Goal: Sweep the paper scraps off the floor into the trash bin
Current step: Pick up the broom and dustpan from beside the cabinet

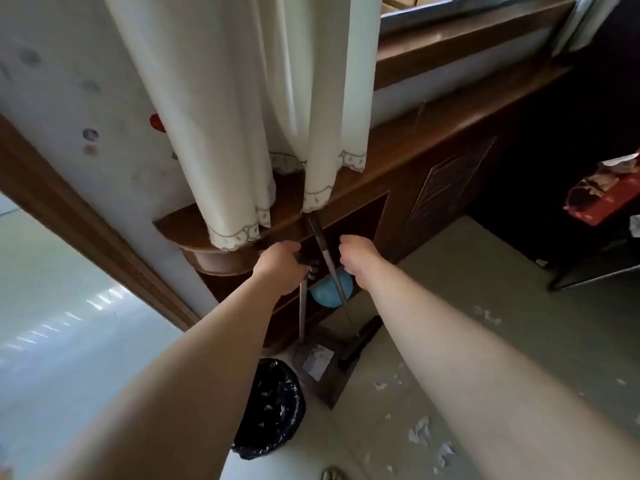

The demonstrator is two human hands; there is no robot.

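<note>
My left hand (pixel 280 266) grips the dark top of the dustpan handle (pixel 302 310), a thin metal rod leaning on the wooden cabinet. The grey dustpan (pixel 317 370) stands on the floor below with a white scrap in it. The broom handle (pixel 329 265) slants up under the curtain, and its black head (pixel 358 342) rests on the floor. My right hand (pixel 358 256) hovers just right of that handle with a narrow gap between them; its fingers are hidden. The trash bin (pixel 270 407), lined with a black bag, stands left of the dustpan. Paper scraps (pixel 419 434) lie scattered on the floor.
A wooden window-sill cabinet (pixel 398 157) runs along the wall, with a white curtain (pixel 242 116) hanging over it. A blue round object (pixel 329 292) sits in the cabinet's open shelf. A wooden door frame (pixel 86 230) is at left, and a dark table (pixel 602 244) at right.
</note>
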